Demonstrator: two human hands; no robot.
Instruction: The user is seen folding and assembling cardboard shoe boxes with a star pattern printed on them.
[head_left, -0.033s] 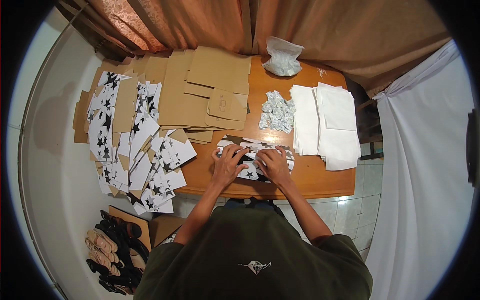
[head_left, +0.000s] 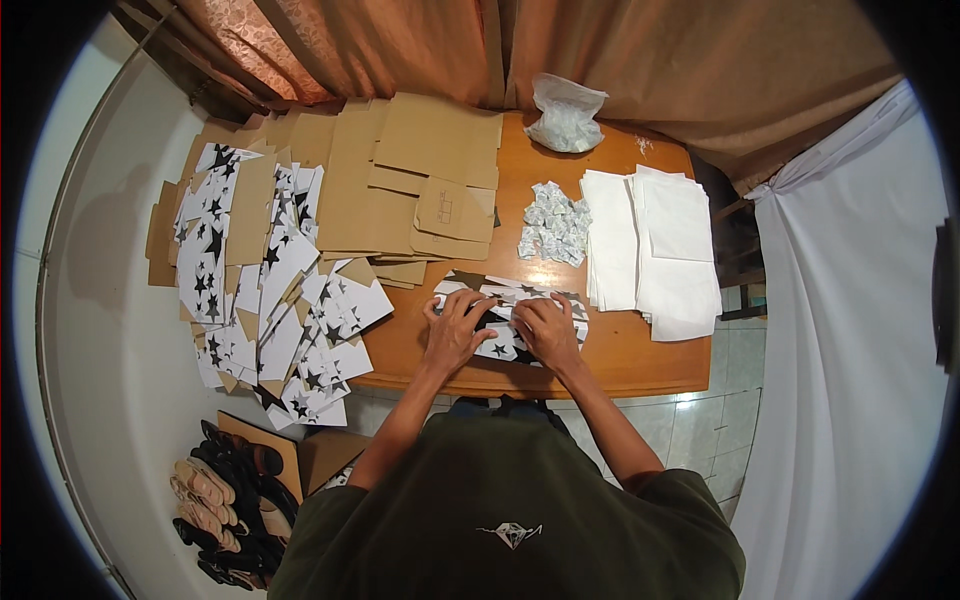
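While flat on the wooden table point(head_left: 640, 350), both hands point(head_left: 455, 330) point(head_left: 545, 330) open-fingered, pressing a star-printed paper piece point(head_left: 500, 300).

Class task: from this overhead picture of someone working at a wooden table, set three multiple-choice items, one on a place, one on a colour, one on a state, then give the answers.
1. Where does the stack of plain white sheets lie?
A. right side of the table
B. on the floor
C. under the hands

2. What colour are the stars on the printed paper?
A. red
B. black
C. green

3. How are the two hands placed?
A. raised in the air
B. behind the back
C. both pressing on the star-printed paper

Answers:
1 A: the white sheets lie at the right of the table.
2 B: black stars show on the star-printed paper.
3 C: left hand and right hand rest on it.
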